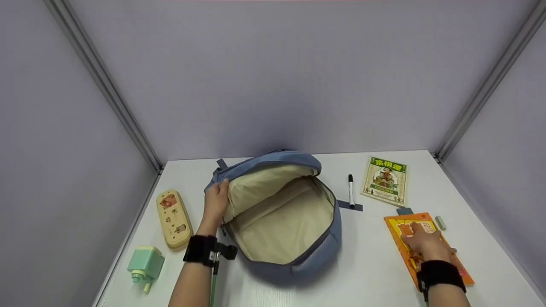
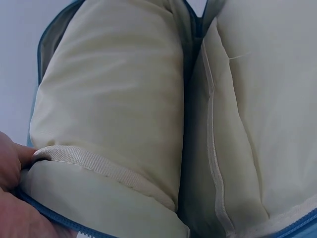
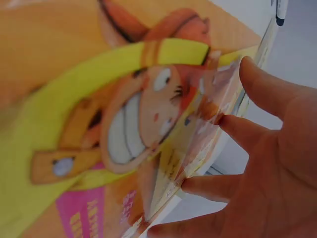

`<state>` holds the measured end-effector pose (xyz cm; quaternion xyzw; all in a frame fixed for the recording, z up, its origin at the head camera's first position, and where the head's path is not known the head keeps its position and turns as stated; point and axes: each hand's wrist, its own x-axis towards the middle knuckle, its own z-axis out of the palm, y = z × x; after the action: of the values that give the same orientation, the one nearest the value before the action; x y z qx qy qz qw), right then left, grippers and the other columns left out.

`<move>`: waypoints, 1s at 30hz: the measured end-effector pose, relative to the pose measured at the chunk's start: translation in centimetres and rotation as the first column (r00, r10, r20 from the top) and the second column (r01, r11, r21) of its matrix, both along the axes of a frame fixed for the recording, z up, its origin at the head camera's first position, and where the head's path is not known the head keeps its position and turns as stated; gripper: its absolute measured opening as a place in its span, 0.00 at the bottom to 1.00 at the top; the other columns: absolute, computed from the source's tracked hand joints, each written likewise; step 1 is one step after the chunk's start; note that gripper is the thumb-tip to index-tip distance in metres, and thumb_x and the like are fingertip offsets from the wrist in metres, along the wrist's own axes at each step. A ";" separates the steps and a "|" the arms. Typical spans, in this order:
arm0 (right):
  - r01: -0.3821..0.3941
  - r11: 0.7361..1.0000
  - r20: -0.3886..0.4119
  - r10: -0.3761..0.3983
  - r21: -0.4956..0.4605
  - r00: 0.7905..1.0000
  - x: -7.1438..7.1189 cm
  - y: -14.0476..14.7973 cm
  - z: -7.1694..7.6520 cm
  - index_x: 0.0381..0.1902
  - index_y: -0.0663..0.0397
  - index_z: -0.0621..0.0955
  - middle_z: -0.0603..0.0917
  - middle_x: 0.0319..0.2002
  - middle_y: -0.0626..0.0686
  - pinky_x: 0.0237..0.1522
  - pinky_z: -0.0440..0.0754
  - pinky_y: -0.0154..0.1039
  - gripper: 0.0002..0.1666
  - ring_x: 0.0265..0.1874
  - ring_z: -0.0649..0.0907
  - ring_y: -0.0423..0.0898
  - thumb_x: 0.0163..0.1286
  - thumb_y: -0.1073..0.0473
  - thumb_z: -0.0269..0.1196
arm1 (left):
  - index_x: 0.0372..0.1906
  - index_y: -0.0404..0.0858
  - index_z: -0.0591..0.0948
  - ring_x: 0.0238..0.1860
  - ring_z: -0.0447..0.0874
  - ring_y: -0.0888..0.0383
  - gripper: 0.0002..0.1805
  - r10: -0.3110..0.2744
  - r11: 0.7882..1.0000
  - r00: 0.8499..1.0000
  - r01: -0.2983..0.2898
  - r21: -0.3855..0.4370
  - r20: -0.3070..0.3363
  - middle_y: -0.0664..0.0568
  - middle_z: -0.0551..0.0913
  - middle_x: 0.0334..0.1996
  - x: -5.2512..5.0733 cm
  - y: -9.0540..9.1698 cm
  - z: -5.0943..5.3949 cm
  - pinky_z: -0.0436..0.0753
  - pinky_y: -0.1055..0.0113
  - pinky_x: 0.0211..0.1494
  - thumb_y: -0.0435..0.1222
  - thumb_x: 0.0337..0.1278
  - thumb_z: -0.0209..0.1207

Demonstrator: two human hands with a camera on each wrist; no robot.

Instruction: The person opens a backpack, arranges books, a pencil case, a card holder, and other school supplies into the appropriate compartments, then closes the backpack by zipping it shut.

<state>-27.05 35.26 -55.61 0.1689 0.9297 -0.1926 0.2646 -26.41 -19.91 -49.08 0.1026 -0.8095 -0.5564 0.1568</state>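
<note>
A blue backpack [image 1: 326, 249] lies unzipped in the middle of the white table, its cream lining [image 2: 109, 94] exposed. At the left edge of its raised flap, my left hand [image 1: 216, 202] pinches the fabric beside the zipper, thumb and fingers on either side. Over on the right lies an orange book [image 1: 463, 275] with a grinning cartoon figure and a glossy clear cover. My right hand [image 1: 428, 243] is over this book with its fingers spread. In the right wrist view, its fingertips touch the book near one edge.
A yellow pencil case [image 1: 174, 219] and a mint-green pencil sharpener [image 1: 147, 262] are at the left. A black-capped marker [image 1: 351, 189] lies across a backpack strap [image 1: 356, 207]. Beyond the orange book are a green-and-cream book [image 1: 384, 181], a small green block [image 1: 440, 223] and a blue-grey piece [image 1: 405, 211].
</note>
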 end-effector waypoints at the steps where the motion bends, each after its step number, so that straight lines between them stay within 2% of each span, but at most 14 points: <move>1: -0.025 1.000 0.006 0.025 0.012 1.000 0.0 -0.2 -0.1 0.76 0.58 0.49 0.35 0.64 0.88 0.49 0.46 0.85 0.50 0.60 0.39 0.90 0.72 0.35 0.53 | 0.21 0.41 0.65 0.24 0.64 0.56 0.21 0.001 1.000 1.000 -0.001 -0.004 -0.007 0.53 0.63 0.20 -0.1 0.0 0.1 0.66 0.63 0.31 0.41 0.77 0.44; 3: -0.088 0.996 -0.006 0.088 0.030 0.996 -0.2 -0.6 -0.1 0.75 0.62 0.49 0.39 0.62 0.91 0.50 0.48 0.85 0.48 0.62 0.43 0.87 0.73 0.37 0.51 | 0.21 0.41 0.65 0.23 0.63 0.57 0.22 0.008 1.000 1.000 -0.008 -0.004 -0.011 0.53 0.63 0.19 -0.1 0.0 0.2 0.65 0.63 0.30 0.41 0.77 0.44; 5: -0.114 0.993 -0.012 0.115 0.035 0.993 -0.3 -1.2 -0.2 0.75 0.63 0.50 0.41 0.61 0.92 0.49 0.49 0.84 0.48 0.63 0.45 0.86 0.73 0.38 0.52 | 0.21 0.41 0.65 0.22 0.63 0.57 0.22 0.016 1.000 1.000 -0.016 -0.018 -0.007 0.54 0.63 0.19 -0.1 0.1 0.3 0.65 0.63 0.29 0.41 0.77 0.45; 9: -0.123 0.991 -0.005 0.124 0.055 0.992 -0.2 -2.8 -0.6 0.75 0.61 0.53 0.43 0.61 0.92 0.49 0.53 0.84 0.49 0.60 0.53 0.87 0.72 0.35 0.54 | 0.21 0.41 0.65 0.22 0.63 0.57 0.22 0.024 0.998 1.000 -0.024 -0.058 -0.002 0.54 0.62 0.19 0.0 0.3 0.5 0.65 0.63 0.29 0.40 0.77 0.45; 13: -0.153 0.985 -0.038 0.156 0.076 0.987 0.2 -4.3 -0.8 0.74 0.61 0.56 0.46 0.61 0.91 0.48 0.55 0.83 0.48 0.61 0.54 0.86 0.71 0.36 0.56 | 0.20 0.40 0.64 0.21 0.62 0.57 0.22 0.025 0.996 1.000 -0.026 -0.081 -0.014 0.54 0.62 0.18 0.1 0.6 0.7 0.65 0.63 0.29 0.40 0.77 0.45; 17: -0.229 0.972 -0.091 0.234 0.055 0.968 1.0 -5.1 -0.5 0.74 0.61 0.59 0.49 0.63 0.89 0.49 0.60 0.80 0.47 0.62 0.54 0.84 0.70 0.38 0.59 | 0.21 0.40 0.65 0.22 0.63 0.56 0.22 0.030 0.995 0.999 -0.031 -0.090 -0.015 0.53 0.62 0.19 0.1 0.9 0.7 0.65 0.62 0.30 0.41 0.77 0.45; 21: -0.300 0.954 -0.152 0.298 0.012 0.942 2.1 -4.5 0.3 0.72 0.67 0.59 0.56 0.61 0.87 0.50 0.68 0.72 0.50 0.59 0.64 0.81 0.66 0.42 0.64 | 0.22 0.39 0.65 0.23 0.64 0.55 0.21 0.035 0.995 0.999 -0.036 -0.090 -0.006 0.52 0.63 0.20 0.2 1.1 0.8 0.66 0.62 0.31 0.41 0.77 0.46; 23: -0.290 0.957 -0.163 0.283 -0.014 0.945 2.6 -3.8 0.8 0.71 0.73 0.57 0.61 0.57 0.86 0.49 0.72 0.68 0.55 0.54 0.71 0.77 0.63 0.42 0.68 | 0.22 0.39 0.65 0.24 0.64 0.55 0.21 0.039 0.995 0.999 -0.039 -0.088 -0.005 0.52 0.62 0.20 0.3 1.2 0.8 0.66 0.62 0.32 0.41 0.77 0.46; 25: -0.240 0.970 -0.153 0.233 -0.033 0.960 2.9 -3.0 1.1 0.68 0.78 0.56 0.64 0.52 0.84 0.47 0.73 0.67 0.59 0.48 0.74 0.72 0.59 0.42 0.71 | 0.22 0.39 0.65 0.25 0.64 0.55 0.21 0.043 0.995 0.999 -0.043 -0.090 -0.004 0.53 0.62 0.21 0.2 1.2 0.9 0.66 0.62 0.32 0.40 0.77 0.46; 27: -0.188 0.982 -0.130 0.182 -0.032 0.975 3.2 -2.2 1.3 0.64 0.81 0.59 0.68 0.46 0.79 0.45 0.75 0.65 0.57 0.42 0.75 0.66 0.56 0.44 0.73 | 0.23 0.39 0.65 0.25 0.64 0.54 0.21 0.046 0.994 0.999 -0.047 -0.094 -0.003 0.53 0.62 0.21 0.2 1.2 0.9 0.66 0.61 0.32 0.40 0.77 0.46; 30: -0.137 0.991 -0.104 0.136 -0.005 0.985 3.8 -1.1 1.4 0.52 0.82 0.64 0.73 0.37 0.70 0.40 0.76 0.59 0.50 0.36 0.77 0.61 0.55 0.44 0.74 | 0.23 0.39 0.65 0.26 0.64 0.54 0.21 0.046 0.994 0.999 -0.046 -0.100 0.005 0.52 0.62 0.21 0.2 1.2 0.8 0.66 0.61 0.33 0.41 0.77 0.46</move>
<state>-23.24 34.11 -54.23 0.0931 0.9504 -0.1882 0.2296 -26.24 -18.71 -48.23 0.1151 -0.8344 -0.5109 0.1717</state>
